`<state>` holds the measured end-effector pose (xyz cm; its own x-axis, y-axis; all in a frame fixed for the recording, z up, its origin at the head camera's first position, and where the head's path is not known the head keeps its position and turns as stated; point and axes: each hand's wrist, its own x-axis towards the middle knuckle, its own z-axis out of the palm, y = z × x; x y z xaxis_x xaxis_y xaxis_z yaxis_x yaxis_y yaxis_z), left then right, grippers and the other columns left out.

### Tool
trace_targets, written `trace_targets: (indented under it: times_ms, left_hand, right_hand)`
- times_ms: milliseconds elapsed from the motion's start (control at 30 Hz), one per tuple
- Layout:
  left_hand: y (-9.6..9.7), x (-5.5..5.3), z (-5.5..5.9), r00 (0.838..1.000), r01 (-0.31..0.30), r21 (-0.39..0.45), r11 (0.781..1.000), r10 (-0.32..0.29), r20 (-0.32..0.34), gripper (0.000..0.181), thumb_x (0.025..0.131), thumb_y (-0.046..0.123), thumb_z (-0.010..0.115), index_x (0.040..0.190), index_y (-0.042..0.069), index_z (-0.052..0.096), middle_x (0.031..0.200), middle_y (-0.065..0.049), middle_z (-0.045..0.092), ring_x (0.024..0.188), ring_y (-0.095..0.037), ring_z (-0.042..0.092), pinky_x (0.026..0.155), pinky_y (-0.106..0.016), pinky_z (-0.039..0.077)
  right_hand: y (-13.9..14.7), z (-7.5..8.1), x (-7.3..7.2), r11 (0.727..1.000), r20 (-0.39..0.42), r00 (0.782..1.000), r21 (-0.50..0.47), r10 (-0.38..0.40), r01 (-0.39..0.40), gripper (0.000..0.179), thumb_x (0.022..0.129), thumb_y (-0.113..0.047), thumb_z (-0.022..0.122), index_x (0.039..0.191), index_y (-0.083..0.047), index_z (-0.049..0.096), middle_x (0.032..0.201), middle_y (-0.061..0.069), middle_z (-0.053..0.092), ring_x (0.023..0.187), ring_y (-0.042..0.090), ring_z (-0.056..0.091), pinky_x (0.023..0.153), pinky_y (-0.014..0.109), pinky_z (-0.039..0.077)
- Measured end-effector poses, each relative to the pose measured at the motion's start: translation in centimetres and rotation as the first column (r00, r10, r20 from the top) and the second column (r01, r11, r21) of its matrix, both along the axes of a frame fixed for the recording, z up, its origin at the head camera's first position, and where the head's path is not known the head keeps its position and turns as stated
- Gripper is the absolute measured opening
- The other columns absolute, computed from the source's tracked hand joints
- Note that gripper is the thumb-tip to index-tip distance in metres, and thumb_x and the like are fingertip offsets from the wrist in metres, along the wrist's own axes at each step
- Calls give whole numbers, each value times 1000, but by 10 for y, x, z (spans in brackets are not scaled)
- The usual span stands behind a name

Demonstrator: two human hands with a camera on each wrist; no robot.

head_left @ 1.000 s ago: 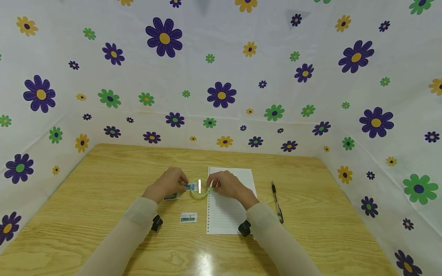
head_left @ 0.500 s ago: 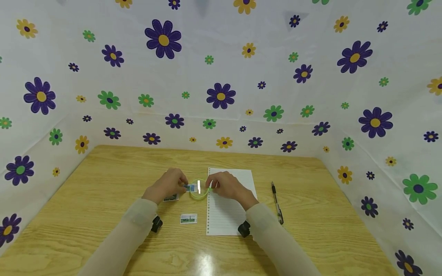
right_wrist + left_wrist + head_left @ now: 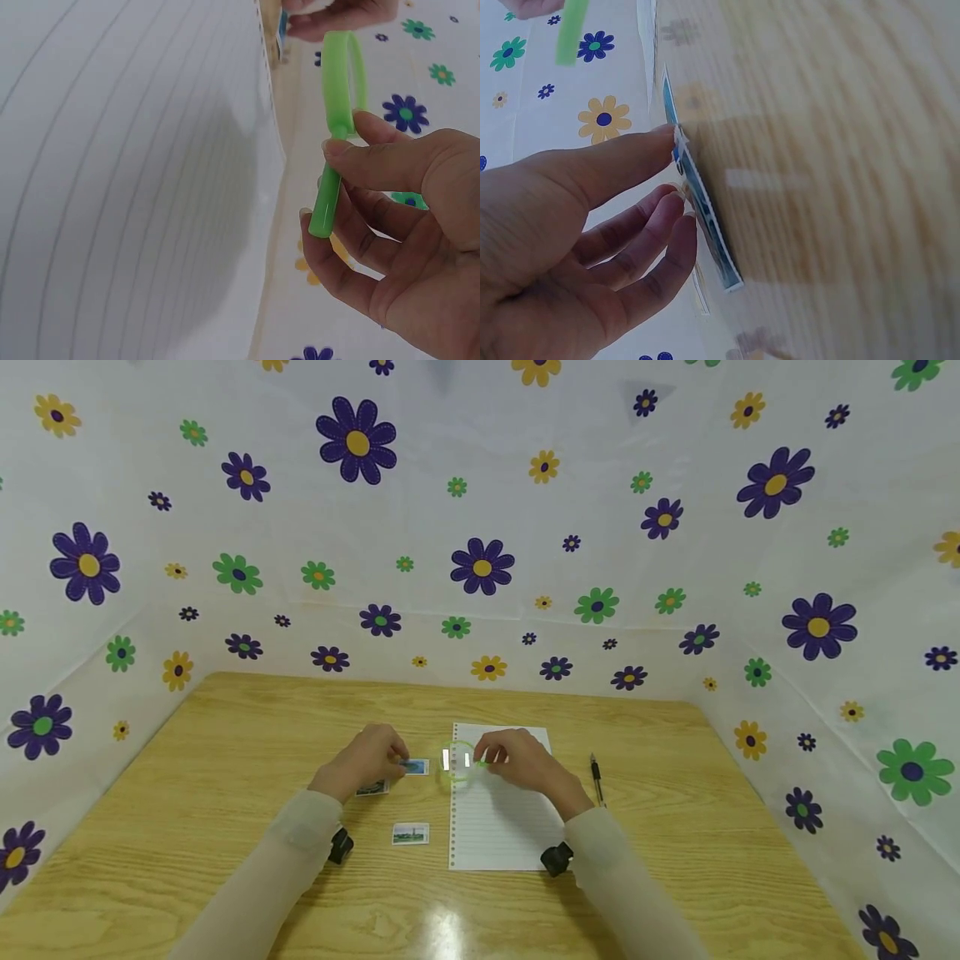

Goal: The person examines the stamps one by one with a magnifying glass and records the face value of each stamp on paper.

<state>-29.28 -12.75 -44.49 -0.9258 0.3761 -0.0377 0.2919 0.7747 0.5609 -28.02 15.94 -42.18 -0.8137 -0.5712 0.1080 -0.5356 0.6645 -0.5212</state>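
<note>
My right hand [image 3: 517,756] pinches a green magnifying glass [image 3: 337,82] by its handle between thumb and fingers, its round lens pointing left. In the head view the lens overlaps the left edge of the lined paper [image 3: 498,827]. At the left, my left hand [image 3: 367,760] holds the left end of a blue stamp [image 3: 417,767] at the table with thumb and fingertips. A dark stamp [image 3: 705,214] lies just under that hand, partly hidden from above. Nearer to me lies a third stamp [image 3: 410,833] with a green landscape picture.
A black pen [image 3: 596,772] lies right of the paper, partly behind my right sleeve. The wooden table [image 3: 247,760] meets a flower-patterned cloth [image 3: 480,510] at the back and on both sides.
My right hand has moved right with the magnifying glass, from beside the blue stamp to over the paper's edge. My left hand and the stamps have stayed where they were.
</note>
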Motion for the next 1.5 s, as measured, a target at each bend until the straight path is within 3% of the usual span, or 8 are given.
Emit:
trace_targets:
  times_ms: [233, 700, 1000, 1233, 1500]
  left_hand:
    - [1, 0, 5, 1000, 1, 4, 1000, -1, 3, 16, 91, 6, 78, 106, 4, 80, 115, -14, 74, 104, -28, 70, 92, -46, 60]
    - [0, -2, 0, 1000, 3, 4, 1000, -2, -9, 16, 89, 6, 79, 105, 5, 80, 116, -14, 74, 104, -29, 70, 92, -46, 60]
    - [0, -1, -2, 1000, -13, -1, 1000, 13, 11, 16, 90, 7, 80, 106, 6, 81, 116, -12, 73, 105, -27, 69, 93, -45, 60]
    - [-1, -2, -5, 1000, -7, -15, 1000, 7, -6, 16, 89, 8, 80, 105, 6, 81, 116, -12, 73, 104, -27, 69, 95, -47, 59]
    - [-2, -3, -6, 1000, -15, -19, 1000, 15, -10, 16, 89, 8, 80, 105, 7, 81, 116, -11, 73, 103, -25, 69, 93, -45, 60]
  right_hand:
    - [37, 8, 6, 996, -33, 996, -14, -88, 87, 19, 90, 6, 72, 99, -11, 75, 92, 9, 74, 82, 14, 61, 75, 26, 52]
    - [98, 15, 17, 971, -26, 971, -31, -239, 238, 19, 91, 7, 69, 102, -8, 74, 96, 13, 74, 85, 20, 62, 76, 33, 53]
    - [134, 12, 27, 961, -66, 958, -34, -277, 276, 17, 91, 6, 70, 104, -4, 74, 94, 12, 73, 82, 18, 62, 73, 31, 52]
    - [160, 9, 39, 941, -80, 937, -32, -339, 338, 16, 91, 5, 71, 105, -2, 73, 95, 15, 73, 82, 21, 64, 72, 35, 53]
    - [187, 3, 43, 920, -106, 914, -25, -392, 392, 18, 88, 7, 72, 103, -2, 72, 95, 15, 74, 82, 21, 65, 72, 31, 54]
